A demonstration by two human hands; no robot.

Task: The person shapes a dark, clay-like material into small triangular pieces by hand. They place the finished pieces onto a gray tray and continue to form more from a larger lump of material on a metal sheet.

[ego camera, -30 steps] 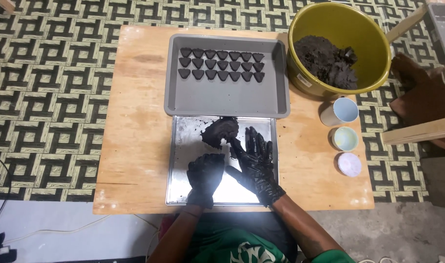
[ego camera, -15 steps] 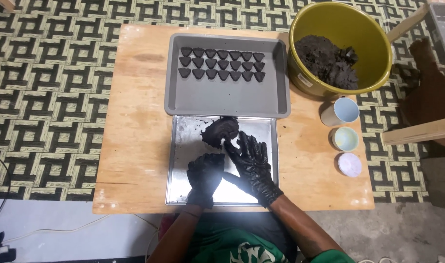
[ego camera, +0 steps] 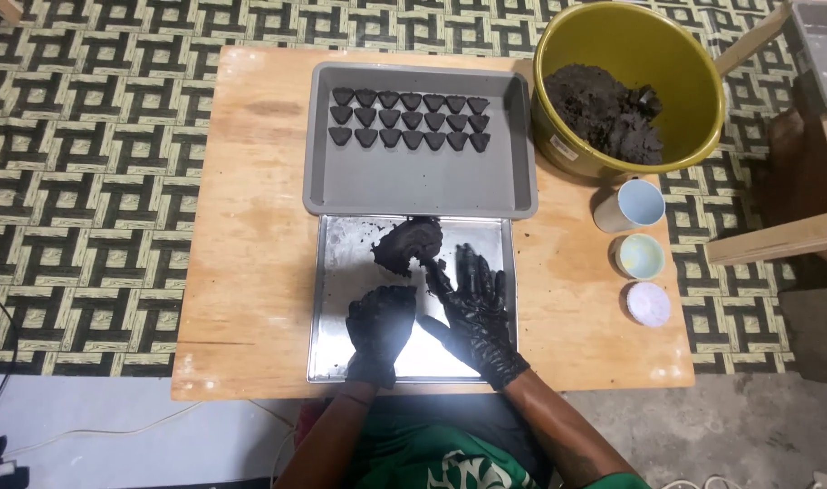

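Table point(ego camera: 250, 226), wooden, on patterned floor; yellow bowl point(ego camera: 631, 54) of dark mix at far right. Grey tray point(ego camera: 413, 186) holds shaped pieces. Steel tray point(ego camera: 341, 272) before me: lump point(ego camera: 409, 243) lies just beyond my right hand point(ego camera: 472, 303), nearer it, fingers spread. My left hand point(ego camera: 380, 326) curls loosely, empty.

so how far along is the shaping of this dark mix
Done: three rows of small dark shaped pieces fill the top of the grey tray. In hand: the left hand and right hand work on the metal sheet beside a dark lump. Left: most of the tray is bare, and the yellow bowl holds plenty of mix.
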